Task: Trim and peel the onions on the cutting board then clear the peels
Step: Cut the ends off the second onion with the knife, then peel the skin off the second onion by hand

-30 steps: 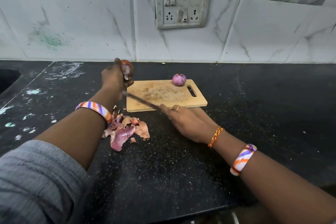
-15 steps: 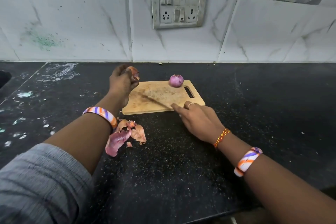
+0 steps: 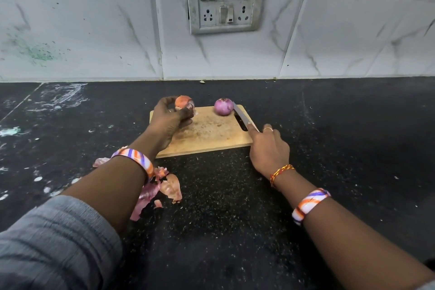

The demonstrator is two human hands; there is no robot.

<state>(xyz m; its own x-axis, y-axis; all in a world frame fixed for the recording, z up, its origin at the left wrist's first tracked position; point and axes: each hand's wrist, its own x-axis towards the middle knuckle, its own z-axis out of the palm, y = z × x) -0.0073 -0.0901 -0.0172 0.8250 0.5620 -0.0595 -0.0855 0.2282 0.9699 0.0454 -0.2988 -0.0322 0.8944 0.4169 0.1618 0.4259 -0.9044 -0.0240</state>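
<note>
Speckled black stone counter (image 3: 235, 207), scuffed wooden cutting board (image 3: 211, 134). Left hand (image 3: 169, 117) curls round a papery-skinned onion (image 3: 183, 102) at the board's far-left corner. Right hand (image 3: 268, 148) grips a knife (image 3: 242, 116) (blade beside the smooth peeled onion (image 3: 223, 106)). Crinkled peels (image 3: 162, 186) on the counter.

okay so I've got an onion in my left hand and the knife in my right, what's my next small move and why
Probably bring the knife across to the onion in your left hand and trim it. It looks unpeeled, while the onion on the board looks peeled, and your right hand holds the blade beside that one.
</note>
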